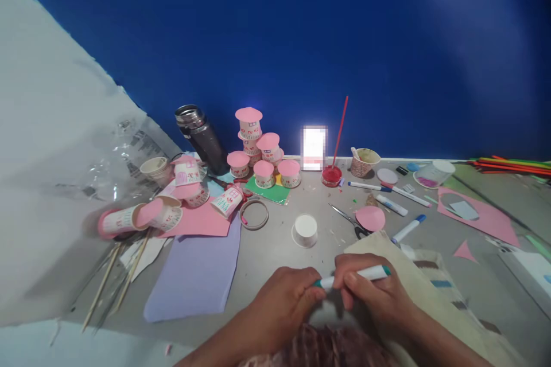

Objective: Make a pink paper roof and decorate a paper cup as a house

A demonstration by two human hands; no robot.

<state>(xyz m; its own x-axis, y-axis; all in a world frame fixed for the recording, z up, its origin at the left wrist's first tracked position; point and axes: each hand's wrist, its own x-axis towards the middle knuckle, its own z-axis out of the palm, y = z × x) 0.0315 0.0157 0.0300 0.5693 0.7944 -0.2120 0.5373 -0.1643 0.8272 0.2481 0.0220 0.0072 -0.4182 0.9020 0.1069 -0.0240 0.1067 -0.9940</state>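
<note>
A white marker (364, 276) with green ends lies between my two hands, low in the middle of the head view. My left hand (293, 298) is closed on its green left end, fingers pinched. The barrel rests in the closed fingers of my right hand (372, 289), and the other green end sticks out past them. Just beyond my hands a plain white paper cup (305, 229) stands upside down on the table. A pink paper circle (371, 218) and black-handled scissors (350, 222) lie beyond my right hand.
Decorated cups with pink paper roofs (249, 117) are stacked near the blue wall; others lie at left. A dark flask (202, 140) leans beside them. Several markers (408, 228), a tape ring (253, 215), purple paper (193, 281) and a beige cloth (383, 261) surround my hands.
</note>
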